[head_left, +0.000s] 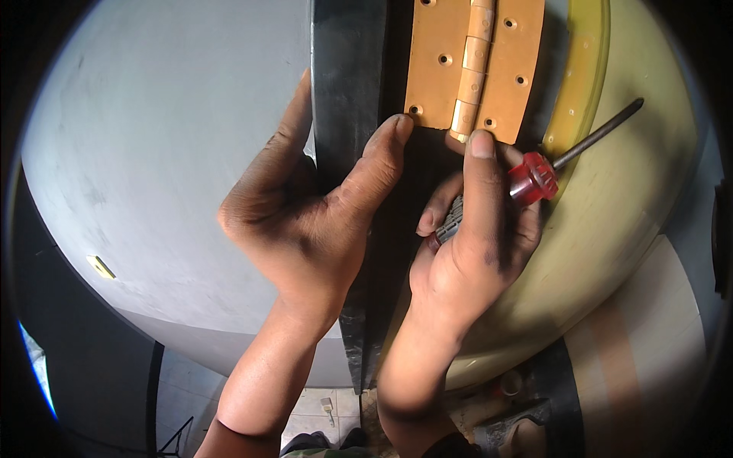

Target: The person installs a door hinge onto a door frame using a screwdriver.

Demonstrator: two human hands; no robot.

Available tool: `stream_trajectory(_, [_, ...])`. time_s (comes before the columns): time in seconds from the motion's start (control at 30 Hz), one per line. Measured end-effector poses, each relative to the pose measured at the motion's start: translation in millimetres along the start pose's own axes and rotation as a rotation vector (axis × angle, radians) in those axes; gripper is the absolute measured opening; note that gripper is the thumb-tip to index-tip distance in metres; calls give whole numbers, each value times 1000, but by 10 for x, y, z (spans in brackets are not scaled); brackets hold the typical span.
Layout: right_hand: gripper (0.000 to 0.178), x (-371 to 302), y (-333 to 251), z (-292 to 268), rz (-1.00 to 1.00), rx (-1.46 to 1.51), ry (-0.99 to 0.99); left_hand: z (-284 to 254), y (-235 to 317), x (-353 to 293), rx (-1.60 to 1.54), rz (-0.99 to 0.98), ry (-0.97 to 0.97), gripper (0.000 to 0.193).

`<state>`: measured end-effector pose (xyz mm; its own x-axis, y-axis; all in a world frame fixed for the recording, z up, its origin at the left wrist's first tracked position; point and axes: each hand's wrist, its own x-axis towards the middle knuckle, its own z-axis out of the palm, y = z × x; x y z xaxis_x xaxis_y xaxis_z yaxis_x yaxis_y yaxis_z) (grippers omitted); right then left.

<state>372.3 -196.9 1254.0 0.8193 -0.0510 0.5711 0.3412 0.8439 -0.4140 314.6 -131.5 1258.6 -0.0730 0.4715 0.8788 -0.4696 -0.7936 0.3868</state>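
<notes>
A brass-coloured hinge with countersunk screw holes lies upright along the dark door edge, in the upper middle of the head view. My left hand is closed round that edge, its thumb tip touching the hinge's lower left corner. Some of its fingertips are hidden behind the edge. In my right hand is a screwdriver with a red and clear handle, its metal shaft slanting up to the right. The right thumb presses at the hinge's lower end, beside the knuckle pin.
A broad grey panel fills the left side. To the right stands a cream-yellow surface with a yellow raised strip. Below, a paintbrush lies on pale floor tiles, near my feet.
</notes>
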Motion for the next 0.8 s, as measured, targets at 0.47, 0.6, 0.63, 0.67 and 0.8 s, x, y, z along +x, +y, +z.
stream_trajectory(0.47, [9, -1654, 66, -1406, 246, -313, -74, -500, -125, -314, -263, -474, 75, 29])
stream_trajectory(0.6, [13, -2159, 56, -2130, 412, -616, -118, -1137, -196, -1006, -526, -1140, -31, 35])
stream_trajectory(0.63, [11, -2291, 63, -2240, 445, -561, -134, -1269, -170, -1167, -596, -1321, 36, 29])
stream_trajectory(0.67, [11, -2346, 70, -2294, 477, -505, -149, -1468, -174, -1363, -795, -1417, -18, 27])
stream_trajectory(0.8, [19, -2598, -31, -2641, 456, -879, -223, -2050, -88, -2044, -1044, -1958, 87, 35])
